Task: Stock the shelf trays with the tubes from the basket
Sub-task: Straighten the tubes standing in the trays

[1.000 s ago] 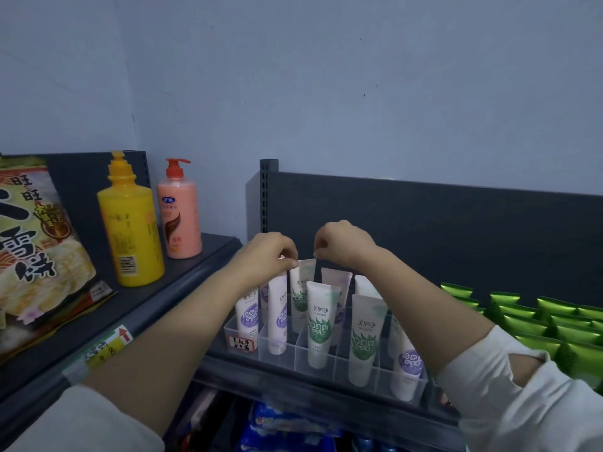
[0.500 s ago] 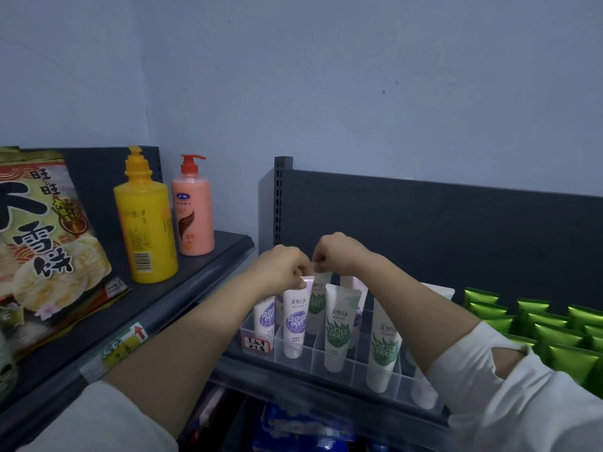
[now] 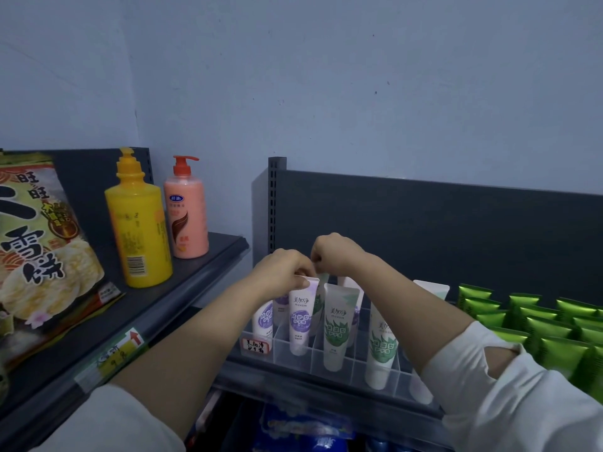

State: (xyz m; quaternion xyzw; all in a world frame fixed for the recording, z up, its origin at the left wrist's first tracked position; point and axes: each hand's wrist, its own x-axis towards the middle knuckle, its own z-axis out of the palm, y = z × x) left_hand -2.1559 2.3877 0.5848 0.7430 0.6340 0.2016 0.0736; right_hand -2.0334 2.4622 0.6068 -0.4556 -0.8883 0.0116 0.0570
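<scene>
A clear divided tray (image 3: 355, 370) on the dark shelf holds several upright white tubes with purple or green labels. My left hand (image 3: 282, 270) pinches the flat top of a purple-label tube (image 3: 301, 316) standing in a front slot. My right hand (image 3: 332, 252) is curled just behind it, fingertips down at the top of a green-label tube (image 3: 321, 296) whose upper edge it hides. More green-label tubes (image 3: 336, 324) stand in front and to the right. The basket is out of view.
Rows of green packets (image 3: 535, 321) fill the shelf to the right. On the left shelf stand a yellow bottle (image 3: 138, 223), a pink pump bottle (image 3: 186, 210) and a large snack bag (image 3: 36, 249). A handwritten price label (image 3: 256, 347) sticks to the tray front.
Both hands have drawn closer together over the tray's left slots. The purple-label tube under my left hand has come forward to a front slot. The view has shifted left.
</scene>
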